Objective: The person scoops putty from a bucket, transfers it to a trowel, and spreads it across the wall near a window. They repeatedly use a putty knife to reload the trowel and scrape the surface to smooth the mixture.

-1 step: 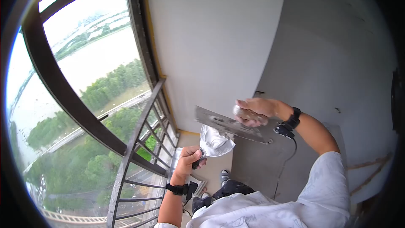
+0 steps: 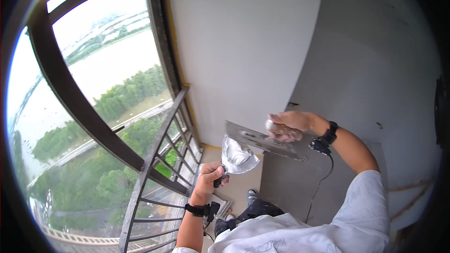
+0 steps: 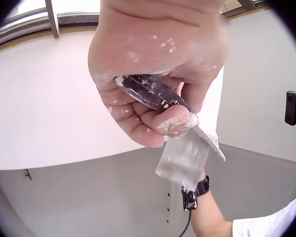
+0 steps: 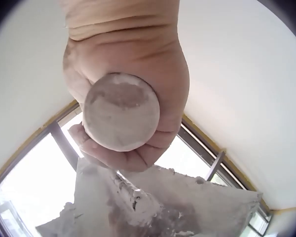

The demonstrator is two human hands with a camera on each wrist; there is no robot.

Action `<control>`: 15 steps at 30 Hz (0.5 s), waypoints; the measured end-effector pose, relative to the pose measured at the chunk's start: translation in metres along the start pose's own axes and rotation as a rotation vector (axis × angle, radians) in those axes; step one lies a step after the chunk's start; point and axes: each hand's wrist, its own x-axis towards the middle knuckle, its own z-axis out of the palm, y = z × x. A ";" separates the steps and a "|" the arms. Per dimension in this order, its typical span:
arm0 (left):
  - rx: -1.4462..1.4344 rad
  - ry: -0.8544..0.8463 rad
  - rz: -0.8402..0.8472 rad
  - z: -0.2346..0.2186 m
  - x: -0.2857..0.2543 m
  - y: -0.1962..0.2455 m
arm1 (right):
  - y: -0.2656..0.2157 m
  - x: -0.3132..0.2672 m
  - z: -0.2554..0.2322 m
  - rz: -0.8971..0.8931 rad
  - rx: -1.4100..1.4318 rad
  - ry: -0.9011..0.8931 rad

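My left hand (image 2: 209, 178) grips the black handle (image 3: 148, 91) of a putty knife, its fingers curled round it. The knife's broad blade (image 2: 239, 158) carries white plaster. Above and to the right, my right hand (image 2: 290, 125) grips the thick, round-ended handle (image 4: 121, 113) of a plastering trowel. The trowel's long flat metal plate (image 2: 251, 137) slants downward to the right, its left part overlapping the top of the knife blade in the head view. Smears of plaster cover the plate's near face (image 4: 158, 205) in the right wrist view. White specks mark both hands.
A window (image 2: 112, 65) with a dark frame and a metal railing (image 2: 154, 159) stand close on the left. Ahead rises a pale wall (image 2: 243, 42), with a greyer wall (image 2: 365, 65) to its right. A cable (image 2: 315, 192) hangs from the right wrist camera.
The trowel and right hand have shifted slightly to the right of the knife. The head view has turned a little. Left hand and putty knife look nearly unmoved.
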 end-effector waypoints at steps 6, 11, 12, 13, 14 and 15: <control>0.238 0.402 0.185 -0.012 -0.010 0.043 | 0.089 0.040 -0.063 -0.264 -0.856 0.276; 0.410 0.715 0.251 0.016 -0.001 0.033 | 0.125 0.116 -0.016 -0.568 0.871 0.386; 0.511 0.777 0.280 0.019 0.007 0.029 | 0.125 0.139 -0.003 -0.711 0.155 0.588; 0.520 0.837 0.331 0.025 0.013 0.017 | 0.134 0.158 0.015 -0.634 0.851 0.246; 0.632 0.937 0.349 0.019 0.015 -0.006 | 0.137 0.182 0.033 -0.768 0.449 0.381; 0.838 0.987 0.404 0.024 0.019 -0.006 | 0.138 0.204 0.048 -0.883 0.039 0.500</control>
